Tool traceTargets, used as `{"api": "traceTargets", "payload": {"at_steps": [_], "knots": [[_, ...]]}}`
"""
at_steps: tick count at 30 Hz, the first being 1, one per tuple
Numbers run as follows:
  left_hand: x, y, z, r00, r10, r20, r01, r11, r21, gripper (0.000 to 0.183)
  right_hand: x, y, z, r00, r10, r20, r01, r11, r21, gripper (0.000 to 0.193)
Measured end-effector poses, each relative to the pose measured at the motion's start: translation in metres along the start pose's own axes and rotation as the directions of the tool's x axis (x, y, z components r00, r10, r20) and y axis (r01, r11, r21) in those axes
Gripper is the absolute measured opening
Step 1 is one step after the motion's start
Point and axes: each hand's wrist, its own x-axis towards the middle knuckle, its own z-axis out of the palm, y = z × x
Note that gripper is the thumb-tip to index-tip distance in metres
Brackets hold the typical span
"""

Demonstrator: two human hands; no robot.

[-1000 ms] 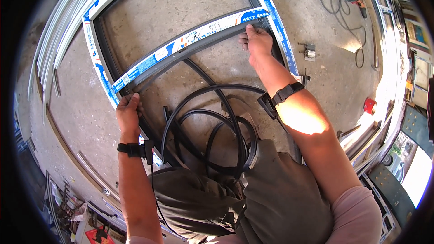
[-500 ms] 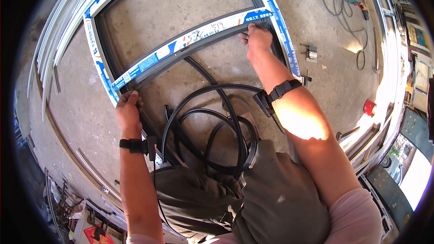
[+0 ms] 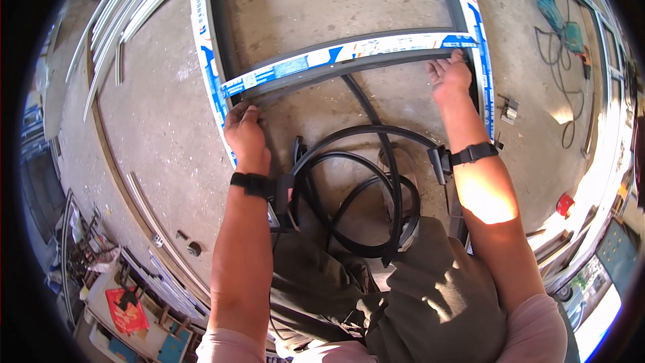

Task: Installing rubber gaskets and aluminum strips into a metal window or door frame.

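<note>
A rectangular metal window frame (image 3: 222, 104), wrapped in blue and white film, lies on the floor. Its crossbar (image 3: 396, 44) runs between my hands, with a dark strip-like edge along the near side. My left hand (image 3: 246, 138) is closed at the crossbar's left end, thumb and fingers pinched on the dark edge by the corner. At the right end, my right hand (image 3: 450, 81) is closed with curled fingers against the same edge, beside the frame's side bar. A long black rubber sealing strip (image 3: 336, 136) lies coiled between my forearms, one length passing under the crossbar.
Long pale metal profiles (image 3: 124, 10) lie at the far left. On the right are a teal power tool (image 3: 551, 5) with a cable, a small metal hinge-like part (image 3: 509, 110) and a red roll (image 3: 565, 204). A tape measure (image 3: 193, 248) lies at lower left.
The whole view has swung, so the frame and hands appear farther right. Both hands remain at the crossbar's two ends. My right hand is slightly closer to the frame's right side bar.
</note>
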Motion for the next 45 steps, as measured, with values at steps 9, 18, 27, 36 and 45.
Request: {"api": "traceTargets", "payload": {"at_steps": [9,18,27,36,45], "knots": [[0.001,0.005,0.009,0.993,-0.093,-0.072,0.072,0.966,-0.249,0.011,-0.003,0.009,-0.001,0.989,-0.080,0.123,0.106,0.968,-0.226,0.020],[-0.009,0.022,0.026,0.978,-0.169,-0.119,0.098,0.886,-0.453,0.011,-0.027,0.020,0.003,0.957,-0.064,0.282,0.146,0.949,-0.278,0.021],[0.011,0.007,0.015,0.982,-0.187,0.034,0.180,0.859,-0.479,0.003,-0.036,0.041,0.009,0.897,0.037,0.440,0.065,0.974,-0.215,0.019],[0.012,-0.010,0.018,0.927,-0.368,0.079,0.333,0.702,-0.629,0.005,-0.036,0.040,0.008,0.843,0.118,0.524,0.041,0.958,-0.282,0.015],[0.010,-0.005,0.031,0.875,-0.456,0.163,0.449,0.640,-0.624,0.010,-0.045,0.052,0.012,0.822,0.151,0.550,0.032,0.950,-0.309,0.017]]}}
